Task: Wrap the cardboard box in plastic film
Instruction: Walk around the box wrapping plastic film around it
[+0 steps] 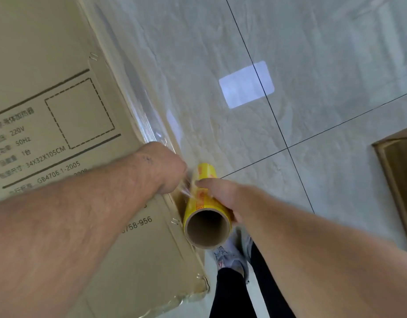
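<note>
The floor [335,65] is laid with large, glossy pale-grey tiles veined like marble, parted by thin dark grout lines [262,83] that cross near the middle right. A bright rectangular reflection of light [246,84] lies on the tile, straddling one grout line. At the right edge a brown wooden piece of furniture [397,175] shows only its corner.

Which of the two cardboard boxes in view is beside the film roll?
The large printed cardboard box at left, beside the film roll. The other box, at the right edge, stands apart.
</note>
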Available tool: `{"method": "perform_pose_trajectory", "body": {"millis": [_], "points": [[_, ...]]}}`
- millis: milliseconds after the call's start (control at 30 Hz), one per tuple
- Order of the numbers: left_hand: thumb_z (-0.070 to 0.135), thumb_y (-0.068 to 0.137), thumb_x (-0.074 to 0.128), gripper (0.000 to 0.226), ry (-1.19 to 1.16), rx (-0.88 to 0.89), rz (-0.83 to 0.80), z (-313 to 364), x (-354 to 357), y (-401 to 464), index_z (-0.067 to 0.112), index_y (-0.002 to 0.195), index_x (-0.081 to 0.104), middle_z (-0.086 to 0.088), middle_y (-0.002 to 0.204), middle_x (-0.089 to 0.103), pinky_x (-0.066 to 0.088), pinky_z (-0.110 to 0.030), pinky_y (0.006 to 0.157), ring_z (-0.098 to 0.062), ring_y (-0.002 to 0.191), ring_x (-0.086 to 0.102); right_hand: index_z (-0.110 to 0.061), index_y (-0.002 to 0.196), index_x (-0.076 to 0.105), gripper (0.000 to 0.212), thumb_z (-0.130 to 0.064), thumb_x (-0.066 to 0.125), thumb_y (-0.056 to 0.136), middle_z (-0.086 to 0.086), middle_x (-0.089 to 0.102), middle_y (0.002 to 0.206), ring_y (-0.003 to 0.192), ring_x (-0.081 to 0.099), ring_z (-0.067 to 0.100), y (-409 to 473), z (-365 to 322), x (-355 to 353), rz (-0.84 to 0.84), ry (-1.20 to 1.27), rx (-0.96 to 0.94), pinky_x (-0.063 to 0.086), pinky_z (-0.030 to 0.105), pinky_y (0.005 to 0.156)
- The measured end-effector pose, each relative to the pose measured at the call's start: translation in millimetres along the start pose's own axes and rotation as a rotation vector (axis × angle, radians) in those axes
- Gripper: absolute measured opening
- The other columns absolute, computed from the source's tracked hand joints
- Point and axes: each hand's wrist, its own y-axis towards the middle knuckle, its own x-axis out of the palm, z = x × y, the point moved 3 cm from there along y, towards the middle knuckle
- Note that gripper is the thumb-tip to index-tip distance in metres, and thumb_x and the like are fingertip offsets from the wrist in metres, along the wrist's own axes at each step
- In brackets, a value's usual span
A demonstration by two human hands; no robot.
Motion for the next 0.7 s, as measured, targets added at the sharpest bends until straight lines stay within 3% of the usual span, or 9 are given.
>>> {"method": "perform_pose_trajectory", "body": {"millis": [67,133,200,267,400,533,700], "points": [[0.025,0.103,0.041,0.037,0.038,-0.010,0.034,3,2,1,0.026,0.138,0.052,0.002,0.128,0.064,0.047,-0.036,0.086,-0.025,0.114,0.063,-0.014,0.138,0.065,0.080,-0.068,0.081,0.081,0.020,0.082,0.118,0.100,0.083,0.036,1,21,1,-0.051,0.329,0.053,0.065,0.056,0.099],[0.038,0.111,0.031,0.038,0.025,-0.036,0.047,7,4,2,0.027,0.141,0.051,-0.002,0.135,0.061,0.041,-0.038,0.089,-0.027,0.122,0.059,-0.010,0.140,0.065,0.095,-0.061,0.093,0.065,0.023,0.083,0.116,0.101,0.083,0.039,5,38,12,-0.152,0.628,0.098,0.066,0.055,0.097],[0.043,0.112,0.029,0.041,0.033,-0.062,0.057,11,5,5,0.029,0.142,0.053,-0.003,0.139,0.057,0.040,-0.041,0.094,-0.027,0.126,0.055,-0.009,0.144,0.062,0.111,-0.055,0.099,0.050,0.026,0.081,0.120,0.102,0.082,0.042,9,45,22,-0.202,0.751,0.137,0.065,0.057,0.097],[0.043,0.110,0.034,0.039,0.028,-0.088,0.064,14,7,9,0.032,0.143,0.052,-0.004,0.140,0.055,0.039,-0.043,0.098,-0.028,0.127,0.053,-0.008,0.145,0.059,0.115,-0.054,0.100,0.048,0.027,0.081,0.121,0.108,0.081,0.044,8,41,23,-0.253,0.765,0.128,0.064,0.060,0.099],[0.039,0.107,0.034,0.043,0.014,-0.127,0.116,12,10,14,0.030,0.148,0.044,-0.005,0.139,0.056,0.040,-0.045,0.096,-0.028,0.123,0.054,-0.006,0.141,0.061,0.091,-0.058,0.091,0.073,0.026,0.082,0.118,0.112,0.081,0.042,8,30,12,-0.245,0.663,0.124,0.065,0.055,0.098],[0.036,0.105,0.038,0.034,0.056,-0.139,0.142,15,11,14,0.028,0.132,0.057,-0.003,0.129,0.057,0.044,-0.045,0.093,-0.026,0.116,0.054,-0.010,0.140,0.059,0.094,-0.058,0.091,0.066,0.024,0.083,0.113,0.104,0.083,0.040,6,25,11,-0.239,0.611,0.129,0.066,0.056,0.095],[0.039,0.105,0.033,0.038,0.022,-0.156,0.114,15,7,14,0.028,0.130,0.060,-0.003,0.130,0.056,0.045,-0.045,0.093,-0.026,0.118,0.052,-0.009,0.139,0.059,0.072,-0.055,0.082,0.089,0.024,0.081,0.120,0.104,0.082,0.039,-4,25,6,-0.233,0.557,0.100,0.065,0.054,0.100]]}}
